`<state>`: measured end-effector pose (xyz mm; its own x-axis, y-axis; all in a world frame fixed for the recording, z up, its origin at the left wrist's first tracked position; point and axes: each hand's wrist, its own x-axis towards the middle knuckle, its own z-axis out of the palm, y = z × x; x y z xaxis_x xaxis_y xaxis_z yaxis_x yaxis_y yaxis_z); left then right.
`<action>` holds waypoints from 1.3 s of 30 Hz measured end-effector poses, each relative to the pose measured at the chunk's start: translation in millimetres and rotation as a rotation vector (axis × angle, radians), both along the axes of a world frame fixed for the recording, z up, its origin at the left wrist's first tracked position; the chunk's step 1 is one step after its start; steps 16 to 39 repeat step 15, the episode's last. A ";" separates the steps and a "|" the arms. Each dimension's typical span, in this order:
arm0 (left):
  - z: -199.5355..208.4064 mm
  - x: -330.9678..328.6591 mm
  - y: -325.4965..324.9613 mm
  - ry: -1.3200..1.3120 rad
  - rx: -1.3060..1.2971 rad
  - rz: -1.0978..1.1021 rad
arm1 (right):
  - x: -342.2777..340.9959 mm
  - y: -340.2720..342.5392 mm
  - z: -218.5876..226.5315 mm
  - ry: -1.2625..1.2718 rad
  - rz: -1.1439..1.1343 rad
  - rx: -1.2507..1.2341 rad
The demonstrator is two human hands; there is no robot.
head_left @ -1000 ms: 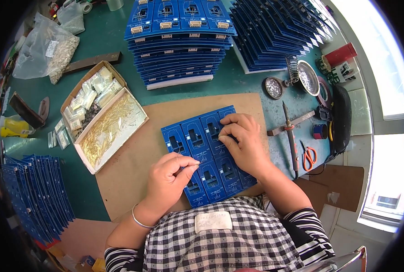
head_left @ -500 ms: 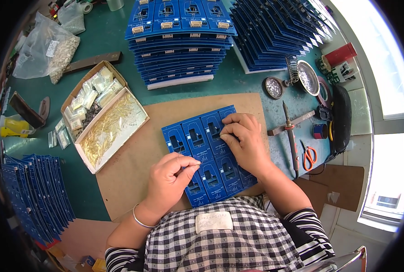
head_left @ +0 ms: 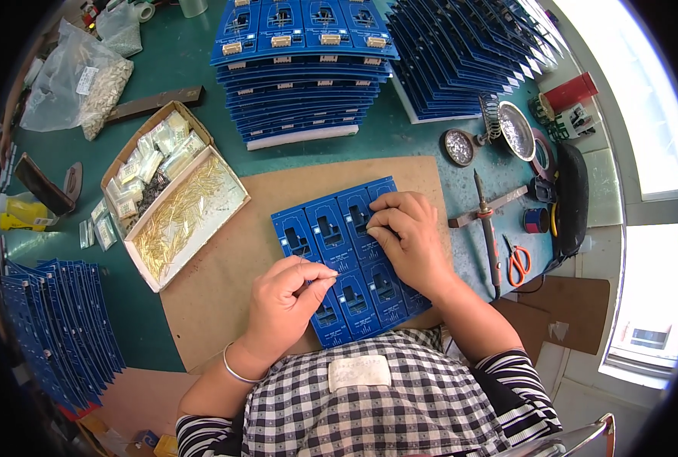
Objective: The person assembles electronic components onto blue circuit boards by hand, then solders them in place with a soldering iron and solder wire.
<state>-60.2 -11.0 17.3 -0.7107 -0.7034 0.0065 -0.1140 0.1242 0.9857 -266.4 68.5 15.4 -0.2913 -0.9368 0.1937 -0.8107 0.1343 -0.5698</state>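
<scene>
A blue circuit board panel (head_left: 358, 265), split into several identical sections with dark cutouts, lies tilted on brown cardboard (head_left: 224, 320). Above its lower left part, my left hand (head_left: 278, 301) is closed in a pinch; something small may be between thumb and forefinger, too small to name. My right hand (head_left: 411, 240) rests over the panel's upper right, its fingers bent and its thumb and fingertips together at a cutout. What those fingertips hold, if anything, is hidden. Left of the panel, thin gold pins (head_left: 175, 225) fill one side of a white-edged carton (head_left: 196, 263).
Tall stacks of blue boards stand at the back middle (head_left: 301, 99) and back right (head_left: 453, 68); more boards (head_left: 65, 327) lean at left. A soldering iron (head_left: 489, 244), orange-handled scissors (head_left: 518, 266) and a metal solder dish (head_left: 517, 131) lie at right. Plastic bags (head_left: 61, 84) sit back left.
My right hand has shifted very slightly left and down over the panel. My left hand stays almost in place, still pinched.
</scene>
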 end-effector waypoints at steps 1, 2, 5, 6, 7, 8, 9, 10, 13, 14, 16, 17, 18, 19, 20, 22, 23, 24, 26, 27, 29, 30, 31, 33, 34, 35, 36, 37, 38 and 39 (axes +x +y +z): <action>0.0 0.0 0.2 0.000 0.000 0.000 | -1.0 -0.5 -0.9 -0.017 0.002 0.003; 0.0 0.0 0.3 0.003 0.004 0.000 | -1.5 -0.8 -1.4 -0.034 0.003 0.005; 1.4 -0.6 0.3 0.006 0.005 0.002 | -1.2 -1.2 0.6 -0.006 0.026 0.002; 1.8 -1.0 0.2 0.005 0.001 0.003 | -1.3 -1.1 0.8 -0.005 0.026 0.003; 1.5 -1.0 0.2 0.005 0.002 0.003 | -0.9 -1.0 0.9 0.017 0.035 0.000; 1.0 -1.0 0.2 0.012 -0.003 0.004 | -0.4 -0.8 1.1 0.039 0.043 -0.003; 0.7 -0.9 0.3 0.018 -0.007 0.005 | 0.4 -1.0 2.1 0.039 0.043 -0.003; 0.8 -0.8 0.3 0.018 -0.007 0.005 | 1.5 -1.3 3.4 0.095 0.060 -0.016; 1.4 -0.4 0.2 0.009 0.000 0.004 | 3.0 -0.6 4.1 0.186 0.086 -0.029; 1.5 -0.4 0.1 0.004 0.000 0.001 | 3.3 -0.3 4.0 0.222 0.095 -0.029; 1.7 -0.4 -0.1 -0.002 0.000 -0.001 | 3.2 -0.6 3.9 0.223 0.096 -0.029; 1.7 -0.4 -0.1 -0.002 0.000 -0.001 | 3.2 -0.6 3.9 0.223 0.096 -0.029; 1.7 -0.4 -0.1 -0.002 0.000 -0.001 | 3.2 -0.6 3.9 0.223 0.096 -0.029; 1.7 -0.4 -0.1 -0.002 0.000 -0.001 | 3.2 -0.6 3.9 0.223 0.096 -0.029; 1.7 -0.4 -0.1 -0.002 0.000 -0.001 | 3.2 -0.6 3.9 0.223 0.096 -0.029; 1.7 -0.4 -0.1 -0.002 0.000 -0.001 | 3.2 -0.6 3.9 0.223 0.096 -0.029; 1.7 -0.4 -0.1 -0.002 0.000 -0.001 | 3.2 -0.6 3.9 0.223 0.096 -0.029; 1.7 -0.4 -0.1 -0.002 0.000 -0.001 | 3.2 -0.6 3.9 0.223 0.096 -0.029; 1.7 -0.4 -0.1 -0.002 0.000 -0.001 | 3.2 -0.6 3.9 0.223 0.096 -0.029; 1.7 -0.4 -0.1 -0.002 0.000 -0.001 | 3.2 -0.6 3.9 0.223 0.096 -0.029; 1.7 -0.4 -0.1 -0.002 0.000 -0.001 | 3.2 -0.6 3.9 0.223 0.096 -0.029; 1.7 -0.4 -0.1 -0.002 0.000 -0.001 | 3.2 -0.6 3.9 0.223 0.096 -0.029; 1.7 -0.4 -0.1 -0.002 0.000 -0.001 | 3.2 -0.6 3.9 0.223 0.096 -0.029; 1.7 -0.4 -0.1 -0.002 0.000 -0.001 | 3.2 -0.6 3.9 0.223 0.096 -0.029; 1.7 -0.4 -0.1 -0.002 0.000 -0.001 | 3.2 -0.6 3.9 0.223 0.096 -0.029; 1.7 -0.4 -0.1 -0.002 0.000 -0.001 | 3.2 -0.6 3.9 0.223 0.096 -0.029; 1.7 -0.4 -0.1 -0.002 0.000 -0.001 | 3.2 -0.6 3.9 0.223 0.096 -0.029; 1.7 -0.4 -0.1 -0.002 0.000 -0.001 | 3.2 -0.6 3.9 0.223 0.096 -0.029; 1.7 -0.4 -0.1 -0.002 0.000 -0.001 | 3.2 -0.6 3.9 0.223 0.096 -0.029; 1.7 -0.4 -0.1 -0.002 0.000 -0.001 | 3.2 -0.6 3.9 0.223 0.096 -0.029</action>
